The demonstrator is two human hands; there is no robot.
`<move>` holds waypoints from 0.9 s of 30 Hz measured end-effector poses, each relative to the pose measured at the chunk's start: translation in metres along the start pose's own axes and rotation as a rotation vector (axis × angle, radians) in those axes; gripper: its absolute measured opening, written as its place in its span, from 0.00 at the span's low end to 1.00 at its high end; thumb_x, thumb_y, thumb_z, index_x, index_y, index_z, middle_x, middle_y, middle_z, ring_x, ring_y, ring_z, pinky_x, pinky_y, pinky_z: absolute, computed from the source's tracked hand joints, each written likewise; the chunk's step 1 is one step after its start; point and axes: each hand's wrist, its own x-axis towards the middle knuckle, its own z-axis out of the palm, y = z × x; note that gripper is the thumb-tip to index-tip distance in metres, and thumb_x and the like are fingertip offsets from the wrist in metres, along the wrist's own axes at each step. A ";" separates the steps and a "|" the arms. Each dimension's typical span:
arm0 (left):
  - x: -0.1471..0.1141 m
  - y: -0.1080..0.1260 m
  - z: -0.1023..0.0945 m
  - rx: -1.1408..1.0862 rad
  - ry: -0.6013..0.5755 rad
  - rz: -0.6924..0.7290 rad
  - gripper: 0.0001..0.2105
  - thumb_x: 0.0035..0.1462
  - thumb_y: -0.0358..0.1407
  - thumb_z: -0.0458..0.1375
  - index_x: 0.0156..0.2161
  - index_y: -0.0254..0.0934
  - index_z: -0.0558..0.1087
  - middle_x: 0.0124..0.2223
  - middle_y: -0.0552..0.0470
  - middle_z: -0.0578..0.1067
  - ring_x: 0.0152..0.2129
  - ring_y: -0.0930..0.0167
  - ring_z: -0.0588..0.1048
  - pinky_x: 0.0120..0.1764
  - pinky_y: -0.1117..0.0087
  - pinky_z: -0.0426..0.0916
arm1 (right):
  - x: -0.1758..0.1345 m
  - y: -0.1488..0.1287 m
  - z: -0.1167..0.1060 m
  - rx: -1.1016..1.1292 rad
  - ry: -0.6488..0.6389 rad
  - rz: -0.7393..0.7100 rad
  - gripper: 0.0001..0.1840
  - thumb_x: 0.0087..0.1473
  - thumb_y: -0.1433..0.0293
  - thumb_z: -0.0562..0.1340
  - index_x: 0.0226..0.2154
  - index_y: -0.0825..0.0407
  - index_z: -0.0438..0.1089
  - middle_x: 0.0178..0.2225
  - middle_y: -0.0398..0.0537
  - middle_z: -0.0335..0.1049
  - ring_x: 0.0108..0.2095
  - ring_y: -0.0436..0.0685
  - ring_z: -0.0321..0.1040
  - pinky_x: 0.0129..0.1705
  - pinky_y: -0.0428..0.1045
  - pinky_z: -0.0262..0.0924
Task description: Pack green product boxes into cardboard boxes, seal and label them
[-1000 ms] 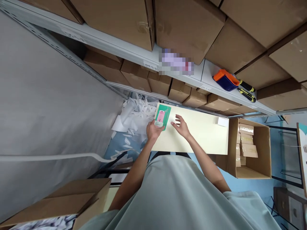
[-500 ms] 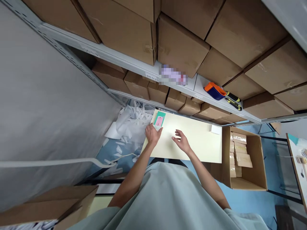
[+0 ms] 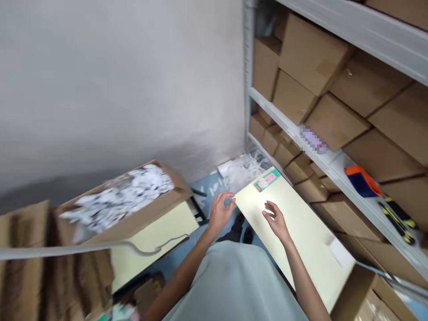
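A small green package with a pink item in it lies at the far left corner of the cream table. My left hand is off the table's left edge, fingers curved and apart, holding nothing. Over the tabletop, my right hand hovers with its fingers spread and nothing in them. Neither hand touches the package. A white block-like stack sits at the table's right end.
To the left, an open carton holds many white pieces beside a second cream table. White scraps litter the floor by the wall. Shelves of boxes line the right, with yellow-black cutters on a ledge. A pale hose crosses the left.
My view has turned left, bringing the carton of white pieces into sight. My left hand has let go of the package and moved away from it; my right hand stays empty.
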 end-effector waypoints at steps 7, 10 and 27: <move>-0.116 0.009 -0.095 0.085 0.363 -0.163 0.09 0.67 0.47 0.63 0.38 0.47 0.79 0.50 0.43 0.83 0.55 0.52 0.79 0.62 0.46 0.71 | -0.017 -0.001 0.075 0.010 -0.444 -0.050 0.31 0.52 0.40 0.72 0.49 0.43 0.80 0.52 0.62 0.85 0.55 0.77 0.83 0.58 0.73 0.78; -0.156 0.013 -0.126 0.106 0.499 -0.203 0.11 0.67 0.49 0.63 0.37 0.47 0.78 0.51 0.43 0.83 0.55 0.54 0.80 0.61 0.49 0.72 | -0.032 -0.010 0.109 0.006 -0.600 -0.090 0.32 0.53 0.38 0.72 0.48 0.43 0.81 0.50 0.61 0.85 0.53 0.77 0.84 0.58 0.73 0.77; -0.357 -0.045 -0.309 -0.085 1.259 -0.255 0.17 0.66 0.54 0.63 0.40 0.41 0.78 0.52 0.43 0.84 0.54 0.59 0.81 0.63 0.55 0.71 | -0.184 -0.084 0.338 -0.130 -1.216 -0.423 0.32 0.59 0.40 0.71 0.49 0.49 0.82 0.47 0.58 0.86 0.47 0.66 0.84 0.53 0.61 0.78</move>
